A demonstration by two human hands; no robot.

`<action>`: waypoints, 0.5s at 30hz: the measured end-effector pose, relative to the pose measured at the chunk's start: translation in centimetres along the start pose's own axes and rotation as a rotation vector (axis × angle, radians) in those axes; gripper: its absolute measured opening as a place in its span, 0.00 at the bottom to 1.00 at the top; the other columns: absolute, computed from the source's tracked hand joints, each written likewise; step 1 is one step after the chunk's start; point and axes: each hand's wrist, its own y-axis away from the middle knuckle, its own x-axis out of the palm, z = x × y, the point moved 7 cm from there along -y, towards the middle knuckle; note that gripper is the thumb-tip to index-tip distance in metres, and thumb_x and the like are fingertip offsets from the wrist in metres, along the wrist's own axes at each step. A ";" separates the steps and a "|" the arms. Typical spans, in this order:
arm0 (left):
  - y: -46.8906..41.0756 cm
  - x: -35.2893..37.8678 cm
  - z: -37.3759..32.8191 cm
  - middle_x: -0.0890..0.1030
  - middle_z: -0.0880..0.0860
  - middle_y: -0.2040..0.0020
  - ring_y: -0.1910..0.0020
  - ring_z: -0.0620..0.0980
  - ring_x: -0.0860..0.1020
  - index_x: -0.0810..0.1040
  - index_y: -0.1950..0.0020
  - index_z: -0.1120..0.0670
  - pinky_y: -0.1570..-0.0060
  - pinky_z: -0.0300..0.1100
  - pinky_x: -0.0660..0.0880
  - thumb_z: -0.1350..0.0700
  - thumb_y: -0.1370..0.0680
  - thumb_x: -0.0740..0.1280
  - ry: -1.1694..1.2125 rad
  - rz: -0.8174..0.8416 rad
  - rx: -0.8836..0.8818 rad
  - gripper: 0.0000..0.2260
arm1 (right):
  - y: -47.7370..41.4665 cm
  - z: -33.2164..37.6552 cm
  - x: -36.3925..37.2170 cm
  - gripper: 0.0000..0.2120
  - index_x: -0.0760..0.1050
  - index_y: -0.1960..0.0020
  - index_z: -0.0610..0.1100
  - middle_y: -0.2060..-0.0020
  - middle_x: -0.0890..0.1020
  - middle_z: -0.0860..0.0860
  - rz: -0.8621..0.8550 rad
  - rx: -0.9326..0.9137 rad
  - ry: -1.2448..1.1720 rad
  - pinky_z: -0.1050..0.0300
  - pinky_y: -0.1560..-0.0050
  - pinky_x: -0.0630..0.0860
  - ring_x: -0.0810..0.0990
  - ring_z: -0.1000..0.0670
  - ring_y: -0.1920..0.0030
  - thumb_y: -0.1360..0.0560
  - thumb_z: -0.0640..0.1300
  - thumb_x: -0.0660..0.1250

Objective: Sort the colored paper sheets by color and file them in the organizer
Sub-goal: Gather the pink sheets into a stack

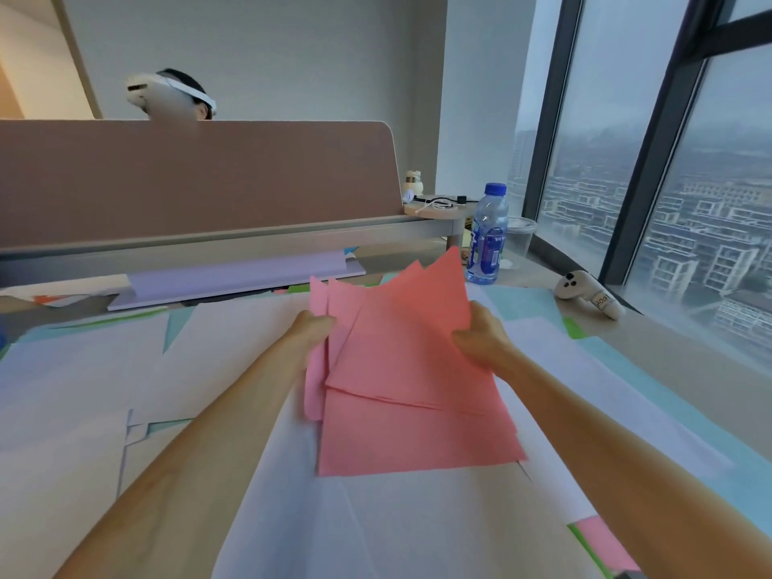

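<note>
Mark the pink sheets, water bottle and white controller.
pink sheets [409,382]: head view, middle of the top sheet.
water bottle [492,250]: head view, on the blue label.
white controller [585,292]: head view, middle of its body.

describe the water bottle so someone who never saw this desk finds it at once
Start at the big window on the right and follow the desk edge to its far end. There stands a clear bottle, between the pink sheets and a clear cup. Its blue cap and label set it apart.

Left grip [312,328] pinching, right grip [480,334] pinching
</note>
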 end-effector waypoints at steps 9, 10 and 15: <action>4.6 -2.6 -4.5 0.82 0.54 0.45 0.48 0.51 0.81 0.76 0.41 0.56 0.46 0.46 0.78 0.65 0.27 0.72 0.219 0.066 0.295 0.16 | 0.0 2.7 2.3 0.19 0.73 0.39 0.39 0.52 0.82 0.45 0.113 0.004 -0.521 0.54 0.59 0.80 0.83 0.47 0.56 0.29 0.40 0.72; 5.5 -3.4 -5.5 0.82 0.52 0.45 0.48 0.50 0.81 0.75 0.42 0.55 0.45 0.45 0.77 0.64 0.26 0.71 0.251 0.077 0.328 0.15 | 0.3 3.4 2.5 0.21 0.73 0.38 0.39 0.50 0.83 0.45 0.161 -0.001 -0.651 0.54 0.56 0.81 0.83 0.47 0.54 0.28 0.41 0.73; 9.1 -8.7 -9.5 0.82 0.49 0.49 0.54 0.43 0.81 0.73 0.36 0.56 0.58 0.34 0.78 0.62 0.25 0.68 0.334 0.010 0.474 0.17 | 2.7 10.0 1.7 0.17 0.75 0.39 0.40 0.48 0.84 0.45 0.217 -0.167 -0.917 0.54 0.54 0.82 0.84 0.49 0.53 0.28 0.35 0.72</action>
